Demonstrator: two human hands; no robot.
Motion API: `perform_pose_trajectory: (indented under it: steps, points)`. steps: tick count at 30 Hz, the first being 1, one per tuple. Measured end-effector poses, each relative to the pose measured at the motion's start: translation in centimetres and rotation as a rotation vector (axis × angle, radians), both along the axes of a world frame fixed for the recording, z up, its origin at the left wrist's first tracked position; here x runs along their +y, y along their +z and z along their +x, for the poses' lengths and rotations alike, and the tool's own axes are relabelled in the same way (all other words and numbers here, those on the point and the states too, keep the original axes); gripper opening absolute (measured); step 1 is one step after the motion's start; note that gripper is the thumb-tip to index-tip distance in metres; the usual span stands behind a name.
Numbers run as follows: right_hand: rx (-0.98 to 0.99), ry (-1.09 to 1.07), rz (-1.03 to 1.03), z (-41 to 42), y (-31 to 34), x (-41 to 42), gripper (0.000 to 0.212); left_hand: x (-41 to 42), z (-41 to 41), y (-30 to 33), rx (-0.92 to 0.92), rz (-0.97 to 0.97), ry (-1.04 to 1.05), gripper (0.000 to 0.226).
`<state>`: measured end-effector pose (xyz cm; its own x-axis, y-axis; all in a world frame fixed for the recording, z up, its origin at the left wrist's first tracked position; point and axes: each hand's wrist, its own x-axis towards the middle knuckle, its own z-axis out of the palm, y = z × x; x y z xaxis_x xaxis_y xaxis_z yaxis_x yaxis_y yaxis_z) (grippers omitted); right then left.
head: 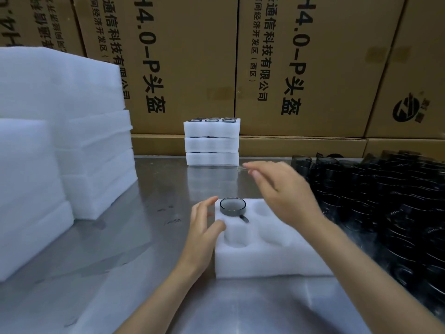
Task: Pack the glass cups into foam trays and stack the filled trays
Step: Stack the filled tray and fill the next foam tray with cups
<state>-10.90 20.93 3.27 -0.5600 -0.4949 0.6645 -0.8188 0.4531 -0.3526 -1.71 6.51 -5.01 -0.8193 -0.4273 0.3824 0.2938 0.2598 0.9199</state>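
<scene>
A white foam tray point(262, 261) lies on the steel table in front of me, its round pockets facing up. One dark glass cup point(232, 206) sits in the far left pocket; the other visible pockets hold nothing. My left hand point(204, 225) rests against the tray's left edge, fingers relaxed, thumb on the foam. My right hand point(281, 191) hovers above the tray's far right part, fingers loosely spread and holding nothing. A stack of three filled trays point(212, 143) stands at the back of the table, with cup rims showing on top.
A heap of dark glass cups point(390, 201) covers the table's right side. Tall stacks of white foam sheets point(72, 131) fill the left. Printed cardboard boxes point(301, 63) form a wall behind the table. Bare steel point(149, 213) shows between the foam and the tray.
</scene>
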Motion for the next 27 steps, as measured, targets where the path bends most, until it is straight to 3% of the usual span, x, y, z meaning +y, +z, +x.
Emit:
perform_pose_trajectory:
  steps: [2, 7, 11, 14, 17, 19, 23, 27]
  points:
    - [-0.046, 0.030, 0.036, -0.1, 0.3, 0.7, 0.037, -0.2, 0.4, 0.2, 0.007, -0.132, 0.012, 0.050]
    - [-0.175, 0.125, 0.522, 0.5, -3.1, 0.4, 0.051, -1.5, 0.9, 0.0, -0.069, -0.679, 0.085, 0.053]
    - [-0.272, 0.112, 0.659, 0.1, -4.1, 0.0, 0.052, -1.8, 0.9, -0.1, -0.108, -0.730, 0.126, 0.069]
    - [-0.293, 0.100, 0.676, 0.0, -4.2, -0.1, 0.052, -2.0, 1.0, 0.0, -0.122, -0.747, 0.141, 0.070]
    - [-0.278, 0.083, 0.643, 0.2, -4.3, 0.0, 0.049, -1.6, 1.2, -0.1, -0.136, -0.692, 0.118, 0.049]
    - [-0.248, 0.056, 0.502, 0.5, -4.1, 0.2, 0.043, -1.3, 1.2, -0.1, -0.164, -0.607, 0.064, 0.041]
    - [-0.060, -0.224, 0.151, -0.9, -3.2, 2.5, 0.033, -1.1, 1.3, 0.3, -0.122, -0.482, 0.005, 0.047]
    - [-0.234, -0.524, 0.094, -4.5, -3.0, 6.8, 0.036, -1.0, 1.6, 0.8, -0.071, -0.481, 0.023, 0.057]
